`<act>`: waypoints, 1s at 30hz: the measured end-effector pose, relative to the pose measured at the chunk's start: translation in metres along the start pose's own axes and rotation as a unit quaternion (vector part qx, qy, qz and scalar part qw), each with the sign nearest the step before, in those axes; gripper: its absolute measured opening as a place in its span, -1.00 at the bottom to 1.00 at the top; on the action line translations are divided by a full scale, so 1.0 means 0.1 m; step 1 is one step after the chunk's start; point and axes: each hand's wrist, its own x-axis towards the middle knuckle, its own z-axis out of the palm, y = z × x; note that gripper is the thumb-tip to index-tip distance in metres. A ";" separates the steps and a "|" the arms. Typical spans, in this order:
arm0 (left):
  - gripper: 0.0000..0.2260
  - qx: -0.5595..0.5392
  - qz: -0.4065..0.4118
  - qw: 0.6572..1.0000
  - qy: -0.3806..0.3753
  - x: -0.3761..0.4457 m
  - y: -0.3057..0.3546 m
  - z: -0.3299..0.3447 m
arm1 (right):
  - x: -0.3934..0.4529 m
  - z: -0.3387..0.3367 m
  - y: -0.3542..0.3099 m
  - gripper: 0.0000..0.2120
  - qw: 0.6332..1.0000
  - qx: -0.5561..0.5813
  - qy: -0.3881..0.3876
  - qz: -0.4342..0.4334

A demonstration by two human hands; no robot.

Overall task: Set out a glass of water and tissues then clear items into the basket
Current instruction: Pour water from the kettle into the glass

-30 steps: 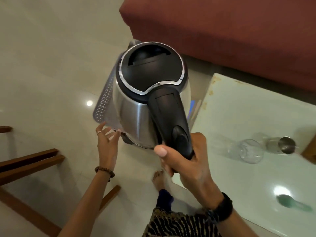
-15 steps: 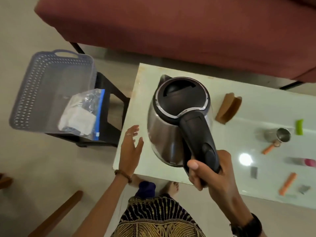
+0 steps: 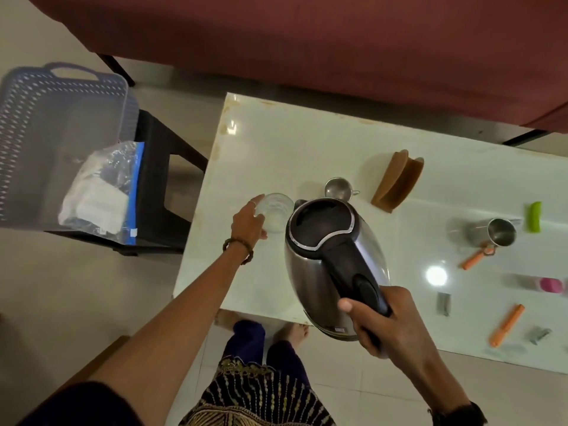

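My right hand (image 3: 388, 322) grips the black handle of a steel electric kettle (image 3: 325, 262), held above the white table's (image 3: 276, 142) near edge with its spout toward a clear glass (image 3: 278, 215). The glass stands upright on the table's left part. My left hand (image 3: 247, 224) is wrapped around the glass's left side. To the left, a grey perforated basket (image 3: 37, 118) sits on a dark stool (image 3: 163, 186), with a clear bag of white tissues (image 3: 101, 192) leaning in it. A brown tissue holder (image 3: 396, 182) stands behind the kettle.
A small steel strainer (image 3: 338, 187) lies behind the kettle. To the right are a steel mug (image 3: 498, 233), a green clip (image 3: 534, 216), two orange sticks (image 3: 507, 324), a pink-capped bottle (image 3: 550, 285) and small metal clips. A dark red sofa (image 3: 307, 41) runs along the far side.
The view swung from the floor and basket over to the table. My left hand went from open beside the kettle to grasping the glass. The kettle moved over the table toward the glass.
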 end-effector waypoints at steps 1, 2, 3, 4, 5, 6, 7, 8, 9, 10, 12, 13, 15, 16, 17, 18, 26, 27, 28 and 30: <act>-0.56 0.011 0.003 1.000 0.007 0.02 -0.01 0.00 | 0.02 0.00 0.02 -0.63 1.000 -0.010 -0.005 0.007; -0.56 0.023 0.008 1.000 0.010 0.02 -0.02 0.00 | 0.04 0.00 0.04 -0.59 1.000 -0.022 -0.009 0.015; -0.56 0.024 0.011 1.000 0.013 0.03 -0.04 -0.01 | 0.06 0.00 0.05 -0.56 0.999 -0.034 -0.014 0.022; -0.56 0.010 0.006 1.000 0.016 0.02 -0.05 -0.02 | 0.09 0.01 0.06 -0.54 0.998 -0.046 -0.019 0.027; -0.56 -0.012 -0.004 1.000 0.019 0.02 -0.07 -0.04 | 0.11 0.02 0.07 -0.53 0.998 -0.057 -0.024 0.030; -0.56 -0.028 -0.010 0.999 0.026 0.01 -0.10 -0.05 | 0.13 0.04 0.07 -0.52 0.997 -0.068 -0.030 0.033; -0.56 -0.035 -0.017 0.999 0.034 -0.01 -0.13 -0.08 | 0.15 0.07 0.06 -0.53 0.996 -0.076 -0.036 0.033; -0.56 -0.039 -0.024 0.998 0.040 -0.02 -0.16 -0.10 | 0.16 0.10 0.06 -0.56 0.995 -0.083 -0.043 0.033; -0.56 -0.048 -0.031 0.997 0.043 -0.04 -0.20 -0.13 | 0.18 0.13 0.05 -0.58 0.995 -0.087 -0.049 0.033; -0.56 -0.059 -0.041 0.996 0.044 -0.06 -0.23 -0.17 | 0.20 0.16 0.03 -0.59 0.994 -0.088 -0.053 0.033; -0.56 -0.085 -0.056 0.994 0.038 -0.10 -0.29 -0.23 | 0.24 0.20 -0.01 -0.58 0.994 -0.090 -0.055 0.036; -0.56 -0.102 -0.064 0.992 0.031 -0.11 -0.31 -0.26 | 0.26 0.22 -0.03 -0.56 0.993 -0.094 -0.056 0.038; -0.58 -0.142 -0.081 0.987 0.010 -0.14 -0.35 -0.33 | 0.31 0.27 -0.08 -0.54 0.992 -0.100 -0.061 0.053; -0.59 -0.161 -0.090 0.983 -0.003 -0.15 -0.36 -0.36 | 0.34 0.30 -0.10 -0.53 0.991 -0.103 -0.067 0.061; -0.60 -0.177 -0.098 0.979 -0.017 -0.16 -0.37 -0.39 | 0.37 0.31 -0.11 -0.54 0.989 -0.106 -0.072 0.068; -0.60 -0.192 -0.107 0.975 -0.029 -0.16 -0.38 -0.42 | 0.40 0.33 -0.12 -0.55 0.988 -0.111 -0.076 0.074; -0.60 -0.219 -0.138 0.964 -0.068 -0.14 -0.38 -0.51 | 0.57 0.50 -0.26 -0.46 0.982 -0.132 -0.080 0.111; -0.60 -0.217 -0.141 0.964 -0.066 -0.14 -0.38 -0.52 | 0.57 0.51 -0.28 -0.43 0.981 -0.136 -0.085 0.108; -0.60 -0.218 -0.144 0.963 -0.062 -0.14 -0.38 -0.52 | 0.58 0.53 -0.30 -0.42 0.980 -0.140 -0.090 0.106; -0.60 -0.215 -0.149 0.964 -0.052 -0.14 -0.37 -0.50 | 0.60 0.56 -0.34 -0.47 0.979 -0.143 -0.095 0.109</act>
